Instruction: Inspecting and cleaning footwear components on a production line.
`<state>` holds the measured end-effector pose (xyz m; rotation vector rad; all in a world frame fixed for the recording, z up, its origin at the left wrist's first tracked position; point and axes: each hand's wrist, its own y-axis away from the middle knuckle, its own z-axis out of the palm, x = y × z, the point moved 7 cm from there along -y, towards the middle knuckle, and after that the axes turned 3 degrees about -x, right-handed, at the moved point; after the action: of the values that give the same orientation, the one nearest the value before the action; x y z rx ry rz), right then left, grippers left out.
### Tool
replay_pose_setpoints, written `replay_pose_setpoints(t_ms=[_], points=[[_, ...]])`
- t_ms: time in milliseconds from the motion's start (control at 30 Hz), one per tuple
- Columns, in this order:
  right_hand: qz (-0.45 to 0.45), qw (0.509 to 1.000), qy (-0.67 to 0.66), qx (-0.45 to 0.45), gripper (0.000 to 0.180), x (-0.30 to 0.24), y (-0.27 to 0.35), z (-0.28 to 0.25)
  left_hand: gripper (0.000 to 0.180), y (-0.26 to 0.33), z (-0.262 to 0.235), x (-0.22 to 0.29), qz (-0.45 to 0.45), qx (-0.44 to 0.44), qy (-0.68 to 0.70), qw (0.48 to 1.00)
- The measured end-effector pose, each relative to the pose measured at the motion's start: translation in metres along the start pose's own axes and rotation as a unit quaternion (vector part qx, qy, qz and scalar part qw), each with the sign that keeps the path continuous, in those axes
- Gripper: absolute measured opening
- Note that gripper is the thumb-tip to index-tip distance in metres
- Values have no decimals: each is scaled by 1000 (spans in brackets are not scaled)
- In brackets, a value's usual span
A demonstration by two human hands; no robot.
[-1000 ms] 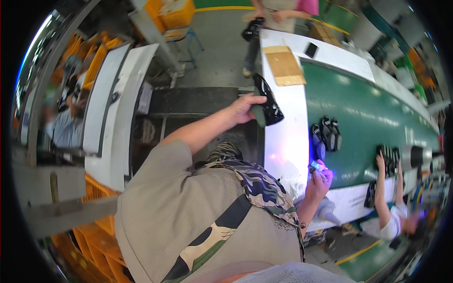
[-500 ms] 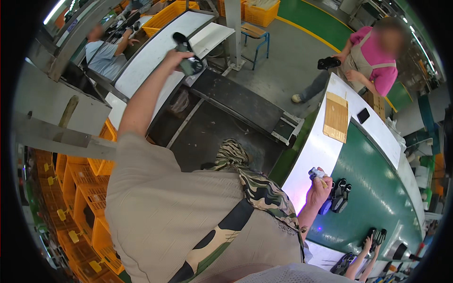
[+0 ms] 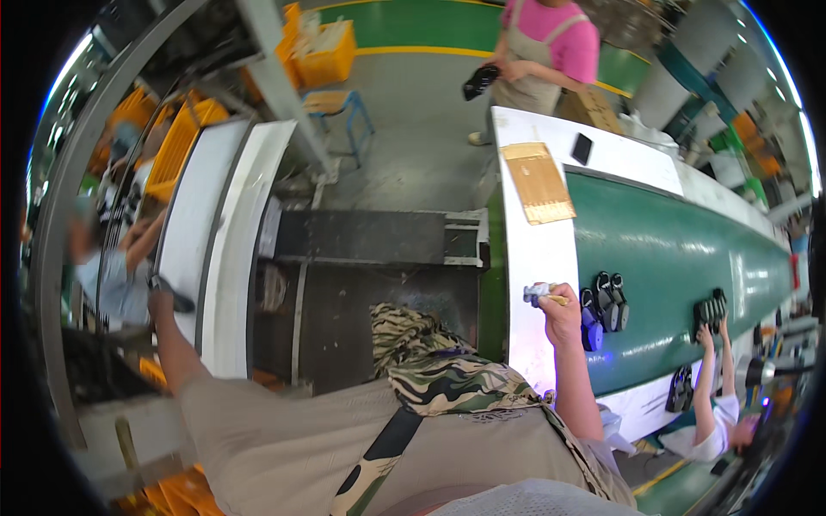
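Stretched far out to the left, my left hand (image 3: pixel 158 297) is closed on a dark sandal (image 3: pixel 181 298) by the white sloping surface; the fingers are partly hidden. My right hand (image 3: pixel 561 311) is raised over the white table edge at the right. Its fingers are closed round a crumpled whitish-blue bundle (image 3: pixel 537 294), from which a short yellowish stick-like end (image 3: pixel 559 300) shows; I cannot make out the exact kind. Beside that hand, a blue-lit sandal (image 3: pixel 591 325) and black sandals (image 3: pixel 611 303) lie on the green conveyor belt (image 3: pixel 662 232).
Cardboard (image 3: pixel 538 182) and a phone (image 3: pixel 582 149) lie on the white tabletop. A person in pink (image 3: pixel 564 52) stands beyond it with a black shoe. At right, another person's hands (image 3: pixel 712 331) hold sandals. A steel post (image 3: pixel 284 86) and blue-legged stool (image 3: pixel 344 107) stand ahead.
My left hand has swung leftward and lower with the sandal, away from the near end of the white surface. The whole view has turned; my right hand still grips the bundle.
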<state>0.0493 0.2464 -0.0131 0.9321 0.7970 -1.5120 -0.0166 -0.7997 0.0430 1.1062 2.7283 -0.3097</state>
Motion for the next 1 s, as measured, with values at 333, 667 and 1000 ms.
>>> replay_pose_setpoints(t_ms=[333,667,1000], points=[[-52,995,-39,70,23,-10,48,-67,49,74,-38,213,79,54,249,964],[-87,947,-219,216,20,-38,87,-103,51,429,-193,784,215,-473,754,401],[-216,851,-184,442,24,-45,243,-145,45,910,-27,867,403,-710,306,489]])
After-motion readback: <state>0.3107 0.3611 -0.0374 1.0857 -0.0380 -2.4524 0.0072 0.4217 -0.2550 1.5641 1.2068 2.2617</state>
